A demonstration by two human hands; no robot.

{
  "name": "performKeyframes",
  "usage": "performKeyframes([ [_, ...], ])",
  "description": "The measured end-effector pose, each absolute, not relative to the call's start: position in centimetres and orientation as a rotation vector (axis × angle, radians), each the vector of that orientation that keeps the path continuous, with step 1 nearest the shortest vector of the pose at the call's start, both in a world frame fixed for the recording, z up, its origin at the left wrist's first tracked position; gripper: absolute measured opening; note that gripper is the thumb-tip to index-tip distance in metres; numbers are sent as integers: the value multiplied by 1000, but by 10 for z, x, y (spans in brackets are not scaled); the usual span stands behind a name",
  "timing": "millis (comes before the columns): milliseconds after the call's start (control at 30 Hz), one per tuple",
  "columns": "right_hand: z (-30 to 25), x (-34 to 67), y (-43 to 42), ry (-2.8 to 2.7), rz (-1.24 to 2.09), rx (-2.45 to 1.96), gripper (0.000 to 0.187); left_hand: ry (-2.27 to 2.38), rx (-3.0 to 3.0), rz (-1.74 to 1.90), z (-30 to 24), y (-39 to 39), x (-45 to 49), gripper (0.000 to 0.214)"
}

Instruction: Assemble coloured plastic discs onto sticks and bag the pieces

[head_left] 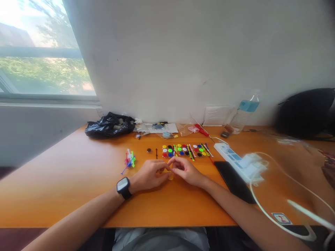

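Observation:
My left hand (149,175), with a black watch on its wrist, and my right hand (185,170) rest together on the orange table (65,181). Both have curled fingers meeting over a small yellow piece (170,177) on the table; which hand grips it I cannot make out. Just beyond them lies a row of small coloured discs and thin sticks (186,150). A small cluster of joined coloured sticks (128,161) lies to the left of my left hand. A dark disc (149,150) and a dark pin (156,153) sit between the cluster and the row.
A black phone (233,180) lies right of my right hand, beside a white power strip (237,161) with white cables. A black plastic bag (110,125), a water bottle (244,113), a red tool (201,130) and a dark bag (306,111) stand along the wall.

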State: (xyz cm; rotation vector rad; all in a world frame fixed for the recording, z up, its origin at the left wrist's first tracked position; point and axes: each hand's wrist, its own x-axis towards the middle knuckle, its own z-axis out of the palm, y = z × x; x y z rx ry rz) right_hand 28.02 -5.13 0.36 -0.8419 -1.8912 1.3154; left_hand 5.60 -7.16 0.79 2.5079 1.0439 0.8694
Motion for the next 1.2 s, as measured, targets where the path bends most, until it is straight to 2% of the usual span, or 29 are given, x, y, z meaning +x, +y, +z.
performKeyframes([
  [333,-2,283,-45,-1927,1284,-869,15,984,2510,803,6,-72,55,27],
  [667,-6,283,-39,-1909,1305,-905,17,1088,2550,742,3,-67,54,8],
  [1200,-4,279,-43,-1818,1297,-965,25,1141,2562,772,11,-63,50,16],
])
